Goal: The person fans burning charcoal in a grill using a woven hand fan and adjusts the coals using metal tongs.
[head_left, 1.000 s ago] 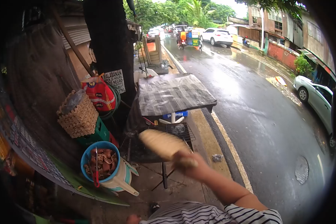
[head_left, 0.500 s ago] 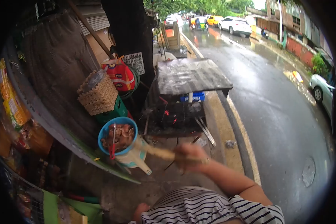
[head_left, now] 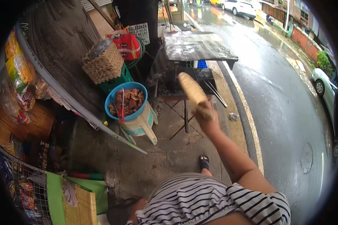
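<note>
Head view: a fan (head_left: 191,88) juts forward from the right hand (head_left: 206,116).

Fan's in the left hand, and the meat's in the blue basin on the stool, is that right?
No: the fan is in the right hand, as the head view shows. The meat is indeed in the blue basin on the stool.

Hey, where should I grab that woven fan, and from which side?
Probably by the narrow handle, coming from the wearer's side. The woven fan's broad blade points away from the body, while the handle end faces back toward it; the right hand grips it there.
</note>
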A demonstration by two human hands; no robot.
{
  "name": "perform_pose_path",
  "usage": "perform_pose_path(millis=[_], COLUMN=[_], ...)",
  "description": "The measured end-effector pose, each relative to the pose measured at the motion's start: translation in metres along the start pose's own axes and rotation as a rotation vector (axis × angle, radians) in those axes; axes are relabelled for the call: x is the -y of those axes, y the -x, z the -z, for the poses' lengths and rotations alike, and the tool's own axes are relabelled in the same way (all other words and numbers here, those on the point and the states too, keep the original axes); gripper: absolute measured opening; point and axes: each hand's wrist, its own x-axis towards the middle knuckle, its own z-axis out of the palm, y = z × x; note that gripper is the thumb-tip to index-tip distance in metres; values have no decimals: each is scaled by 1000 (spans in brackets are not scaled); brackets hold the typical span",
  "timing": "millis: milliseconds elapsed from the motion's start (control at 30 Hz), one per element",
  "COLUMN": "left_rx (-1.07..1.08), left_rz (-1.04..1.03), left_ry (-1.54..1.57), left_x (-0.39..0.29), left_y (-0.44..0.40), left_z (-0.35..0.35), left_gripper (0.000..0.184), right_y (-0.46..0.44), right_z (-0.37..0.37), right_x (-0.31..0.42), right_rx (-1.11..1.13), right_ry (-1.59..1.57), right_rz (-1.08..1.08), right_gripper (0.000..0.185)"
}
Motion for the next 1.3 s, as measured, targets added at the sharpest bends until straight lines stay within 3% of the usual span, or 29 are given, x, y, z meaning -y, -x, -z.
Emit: perform_pose_path(millis=[33, 67, 167, 200, 267, 300, 333, 367, 400, 500, 533, 633, 733, 833, 933, 1033, 1133, 1233, 1267, 1300], left_rx=[6, 11, 22, 19, 20, 17, 12, 4, -6, -38, -38, -51, -108, -23, 44, -7, -142, -106, -75, -43], left_rz=[61, 105, 161, 163, 151, 145, 136, 121, 104, 42, 44, 90, 45, 30, 106, 205, 242, 186, 173, 165], left_ry=[17, 32, 67, 77, 92, 93, 97, 101, 107, 129, 105, 27, 122, 81, -80, -8, 186, 140, 154, 166], left_x=[7, 15, 31, 36, 33, 30, 22, 11, -3, -67, -97, -173, -206, -220, -220, -232, -260, -287, -292, -295], left_y=[9, 16, 25, 28, 30, 29, 23, 16, 11, -2, -5, -13, -36, -55, -85, -107, -128, -157, -165, -168], left_z=[-3, -8, -18, -21, -18, -15, -11, -5, 3, 32, 46, 71, 78, 80, 77, 83, 94, 106, 109, 110], left_gripper=[25, 25, 25, 25, 25, 25, 25, 25, 25, 26, 26, 26, 27, 27, 27, 27, 27, 28, 28, 29], right_y=[17, 32, 38, 28, -9, -5, -6, 3, 8, 22, 10, -37, -32, -46, -68, -69, -72, -65, -60, -59], right_z=[-10, -3, 0, -6, -27, -49, -61, -53, -31, -15, -15, 12, 44, 50, 43, 57, 57, 43, 47, 49], right_x=[-12, 12, 28, 7, -54, -85, -65, -47, 22, 29, -2, -51, -8, -32, -57, -38, -68, -84, -75, -79], right_rx=[58, 352, 640, 359, -52, -37, -24, 227, 424, 772, 376, -5, 559, 687, 135, 558, 480, 106, 190, 356], right_ry=[13, -177, -257, 2, -476, -521, -564, -85, 371, -408, 11, -222, -63, -466, -158, -492, -392, -307, -316, -458], right_rz=[138, 232, 275, 281, -287, -225, -154, -66, 126, 201, 394, -180, -30, 137, -246, 32, 102, -465, -448, -116], right_gripper=[30, 35, 32, 30, 26, 26, 26, 23, 21, 24, 35, 37, 33, 33, 29, 30, 33, 38, 39, 43])
